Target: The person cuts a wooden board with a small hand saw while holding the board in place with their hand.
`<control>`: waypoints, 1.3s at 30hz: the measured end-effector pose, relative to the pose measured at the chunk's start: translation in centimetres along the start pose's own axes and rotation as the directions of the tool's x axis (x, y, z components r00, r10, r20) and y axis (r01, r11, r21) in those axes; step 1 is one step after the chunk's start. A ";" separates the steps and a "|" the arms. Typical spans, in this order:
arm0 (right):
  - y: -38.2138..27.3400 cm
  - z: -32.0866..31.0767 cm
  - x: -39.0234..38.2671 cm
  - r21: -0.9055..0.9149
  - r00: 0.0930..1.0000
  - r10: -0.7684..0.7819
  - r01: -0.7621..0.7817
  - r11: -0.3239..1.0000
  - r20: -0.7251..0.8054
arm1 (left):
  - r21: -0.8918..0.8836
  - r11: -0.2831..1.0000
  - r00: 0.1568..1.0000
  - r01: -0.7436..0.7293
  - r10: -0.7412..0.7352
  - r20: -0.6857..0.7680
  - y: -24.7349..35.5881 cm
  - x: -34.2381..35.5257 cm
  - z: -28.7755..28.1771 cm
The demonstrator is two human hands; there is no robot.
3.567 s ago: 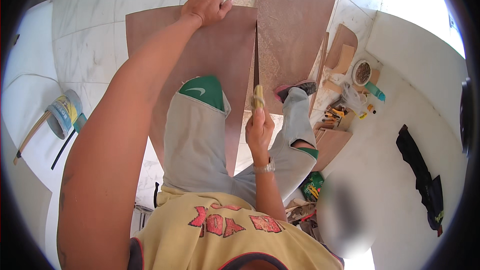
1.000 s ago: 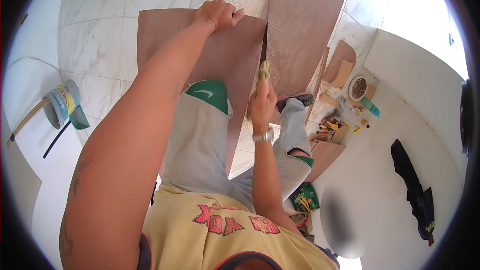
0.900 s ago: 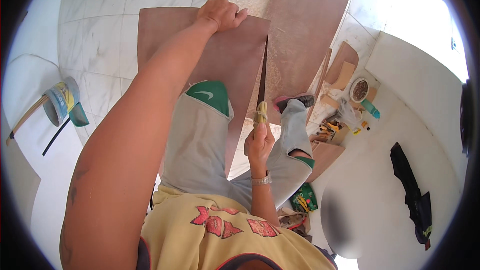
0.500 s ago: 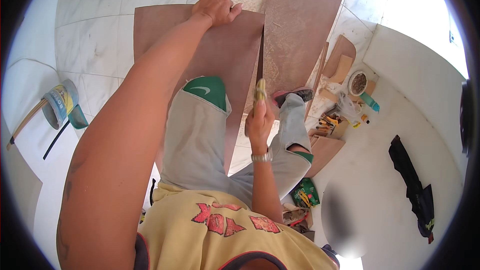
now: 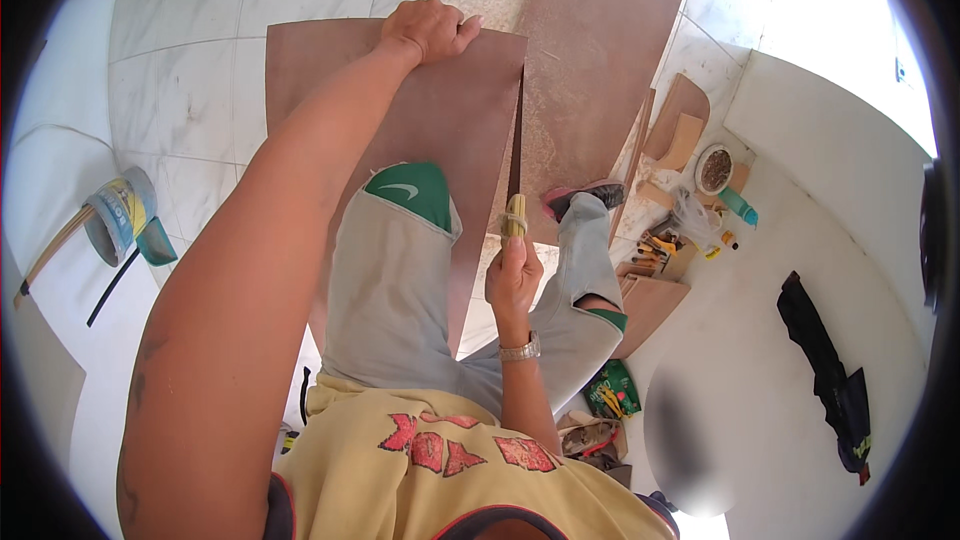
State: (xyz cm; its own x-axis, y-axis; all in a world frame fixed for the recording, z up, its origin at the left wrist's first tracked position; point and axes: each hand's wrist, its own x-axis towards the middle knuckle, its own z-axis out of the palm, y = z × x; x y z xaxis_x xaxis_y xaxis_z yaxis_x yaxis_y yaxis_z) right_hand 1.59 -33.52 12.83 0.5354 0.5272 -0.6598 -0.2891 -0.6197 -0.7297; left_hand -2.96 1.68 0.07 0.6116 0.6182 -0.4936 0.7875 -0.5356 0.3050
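My left hand [image 5: 430, 32] is closed over the far edge of a brown wooden board [image 5: 480, 110], near its right corner. My left knee, in grey trousers with a green patch, rests on this board. My right hand [image 5: 512, 275] grips the pale yellow wrapped handle of a handsaw [image 5: 516, 215], whose dark blade [image 5: 518, 140] lies along the board's right edge, partly hidden. A second, longer brown board [image 5: 600, 20], dusted with pale sawdust, lies to the right, with my right shoe at its near part.
On the right are wood offcuts [image 5: 672, 140], a white bucket [image 5: 714, 169], a turquoise bottle [image 5: 737, 207], tools [image 5: 655, 250], a plastic bag and a black cloth item [image 5: 820, 370]. At the left are a blue-grey bucket [image 5: 110, 235] with sticks. Pale walls bound both sides; marble-like tiles [image 5: 180, 110] show beyond.
My right hand and the saw have moved back and forth along the board, now pulled toward my body compared with half a second ago. My left hand still grips the far edge.
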 end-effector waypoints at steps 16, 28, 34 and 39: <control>-1.6 1.3 6.4 -0.052 0.999 -0.052 0.051 0.997 -0.007 | -0.004 1.000 1.000 0.012 -0.012 0.005 0.7 -0.2 -1.1; -1.0 0.3 -0.6 0.096 1.000 -0.020 0.020 0.995 -0.009 | -0.012 1.000 1.000 0.000 0.000 -0.019 0.9 0.1 -0.9; -5.0 2.1 17.8 -0.040 0.985 -0.167 0.166 0.985 -0.031 | -0.030 0.999 0.999 -0.019 0.018 -0.035 2.6 1.1 -0.6; -7.5 3.6 17.8 0.108 0.997 -0.019 0.010 0.994 0.076 | 0.016 0.999 1.000 0.028 -0.028 -0.004 0.9 0.4 -0.8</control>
State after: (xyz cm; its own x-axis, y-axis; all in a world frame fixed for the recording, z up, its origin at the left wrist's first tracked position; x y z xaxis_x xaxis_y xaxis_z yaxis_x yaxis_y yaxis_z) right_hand 10.45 -17.37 5.94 0.4788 0.5815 -0.6578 -0.3679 -0.5474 -0.7517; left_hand -1.91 1.90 0.80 0.5893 0.6355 -0.4988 0.8032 -0.5269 0.2777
